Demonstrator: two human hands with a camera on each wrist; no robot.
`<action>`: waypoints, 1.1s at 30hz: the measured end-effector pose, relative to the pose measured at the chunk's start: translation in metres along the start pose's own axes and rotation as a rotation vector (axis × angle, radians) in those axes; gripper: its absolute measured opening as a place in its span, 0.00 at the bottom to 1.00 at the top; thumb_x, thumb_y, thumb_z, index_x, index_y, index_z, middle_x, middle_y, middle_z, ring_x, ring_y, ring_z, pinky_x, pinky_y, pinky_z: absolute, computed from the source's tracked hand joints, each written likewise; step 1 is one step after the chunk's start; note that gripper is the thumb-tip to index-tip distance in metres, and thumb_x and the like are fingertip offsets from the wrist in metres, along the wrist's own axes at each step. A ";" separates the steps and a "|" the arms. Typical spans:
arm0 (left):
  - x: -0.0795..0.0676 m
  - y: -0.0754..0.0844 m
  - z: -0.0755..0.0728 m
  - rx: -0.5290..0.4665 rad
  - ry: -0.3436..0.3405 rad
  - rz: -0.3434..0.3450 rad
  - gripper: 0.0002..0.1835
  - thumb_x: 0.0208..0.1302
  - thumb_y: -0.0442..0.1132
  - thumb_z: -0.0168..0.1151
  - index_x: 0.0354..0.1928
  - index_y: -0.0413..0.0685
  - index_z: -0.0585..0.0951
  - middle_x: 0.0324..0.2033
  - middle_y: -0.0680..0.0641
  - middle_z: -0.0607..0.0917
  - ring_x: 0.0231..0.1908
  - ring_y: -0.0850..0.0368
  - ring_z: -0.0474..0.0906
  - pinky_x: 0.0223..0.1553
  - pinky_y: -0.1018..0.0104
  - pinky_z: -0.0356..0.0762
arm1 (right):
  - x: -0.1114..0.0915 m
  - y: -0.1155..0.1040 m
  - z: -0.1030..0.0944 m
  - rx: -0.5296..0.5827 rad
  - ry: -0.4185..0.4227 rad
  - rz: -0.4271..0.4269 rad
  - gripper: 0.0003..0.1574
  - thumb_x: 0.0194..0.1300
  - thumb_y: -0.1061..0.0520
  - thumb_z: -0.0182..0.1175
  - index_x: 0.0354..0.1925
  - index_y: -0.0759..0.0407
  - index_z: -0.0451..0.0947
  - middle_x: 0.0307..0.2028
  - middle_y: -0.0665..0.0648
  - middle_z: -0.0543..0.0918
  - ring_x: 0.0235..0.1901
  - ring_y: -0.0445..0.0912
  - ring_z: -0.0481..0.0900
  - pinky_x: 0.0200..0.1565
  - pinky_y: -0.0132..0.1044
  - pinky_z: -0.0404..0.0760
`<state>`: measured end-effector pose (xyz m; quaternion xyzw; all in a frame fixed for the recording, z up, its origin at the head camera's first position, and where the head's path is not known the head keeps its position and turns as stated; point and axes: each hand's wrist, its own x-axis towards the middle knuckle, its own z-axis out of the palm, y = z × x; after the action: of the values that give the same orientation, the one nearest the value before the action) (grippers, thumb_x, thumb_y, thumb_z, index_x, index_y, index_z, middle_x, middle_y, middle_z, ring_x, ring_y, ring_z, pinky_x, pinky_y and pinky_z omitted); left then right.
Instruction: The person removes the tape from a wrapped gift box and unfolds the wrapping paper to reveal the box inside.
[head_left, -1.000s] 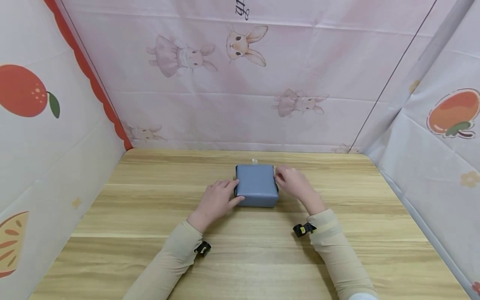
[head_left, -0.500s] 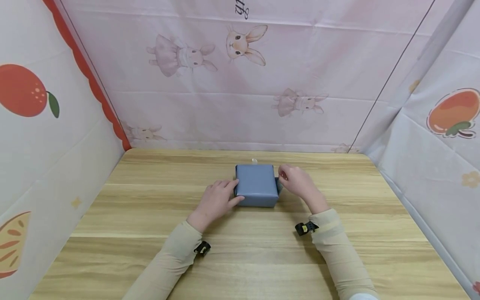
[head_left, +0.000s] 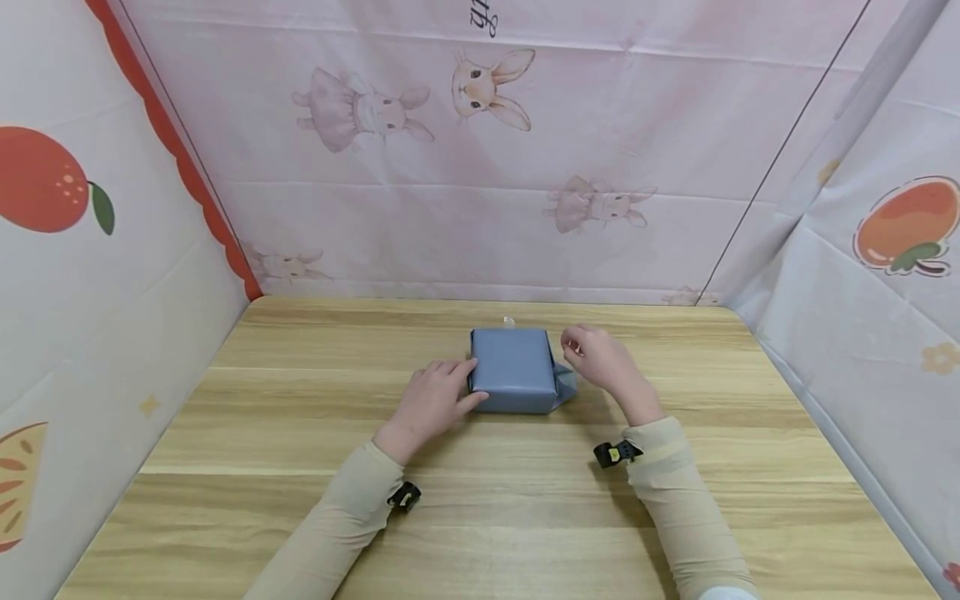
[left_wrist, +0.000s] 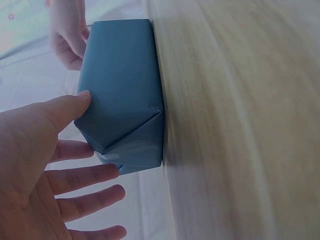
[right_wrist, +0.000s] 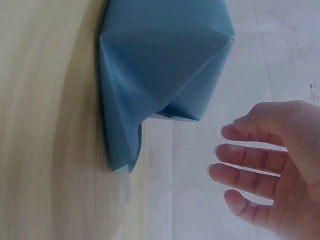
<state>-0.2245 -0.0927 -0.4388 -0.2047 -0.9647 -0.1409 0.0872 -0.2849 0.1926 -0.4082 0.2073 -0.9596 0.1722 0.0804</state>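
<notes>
A box wrapped in blue paper (head_left: 512, 360) sits on the wooden table. My left hand (head_left: 429, 402) rests against its left end; in the left wrist view the thumb touches the box's edge, and the extended fingers lie by the folded end. At the opposite end a loose paper flap (head_left: 565, 383) sticks out, its folds partly spread in the right wrist view. My right hand (head_left: 602, 358) hovers just beyond that end, apart from the paper. Its fingers (right_wrist: 247, 180) are loosely bent with nothing between them.
A small clear piece, perhaps tape (head_left: 509, 322), is at the table's (head_left: 495, 517) back edge behind the box. Printed cloth walls (head_left: 450, 233) enclose the back and both sides. Each wrist wears a small black camera (head_left: 405, 497).
My right hand has drawn away from the box's right end, moving slightly right. The flap there has swung outward. My left hand has stayed in place.
</notes>
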 end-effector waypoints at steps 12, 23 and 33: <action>0.002 0.000 -0.002 0.011 -0.002 0.005 0.34 0.67 0.62 0.55 0.68 0.49 0.71 0.58 0.42 0.81 0.58 0.42 0.77 0.53 0.44 0.77 | 0.005 -0.012 0.006 -0.031 0.001 0.020 0.17 0.69 0.43 0.58 0.32 0.54 0.77 0.27 0.52 0.79 0.24 0.44 0.72 0.26 0.35 0.70; 0.005 0.001 -0.004 0.022 -0.007 0.000 0.35 0.67 0.64 0.52 0.68 0.49 0.71 0.58 0.42 0.81 0.58 0.42 0.77 0.54 0.43 0.76 | 0.003 -0.014 0.013 -0.067 -0.039 0.014 0.17 0.68 0.43 0.58 0.36 0.55 0.77 0.29 0.54 0.81 0.23 0.44 0.73 0.27 0.37 0.71; 0.015 0.005 -0.011 0.018 -0.012 -0.085 0.31 0.70 0.64 0.47 0.62 0.50 0.76 0.56 0.45 0.82 0.55 0.43 0.79 0.50 0.44 0.78 | 0.002 -0.017 0.018 -0.085 -0.051 -0.001 0.17 0.68 0.42 0.58 0.37 0.55 0.77 0.32 0.54 0.81 0.24 0.44 0.73 0.27 0.38 0.72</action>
<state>-0.2343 -0.0859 -0.4237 -0.1634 -0.9743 -0.1345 0.0774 -0.2809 0.1707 -0.4189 0.2085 -0.9677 0.1257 0.0647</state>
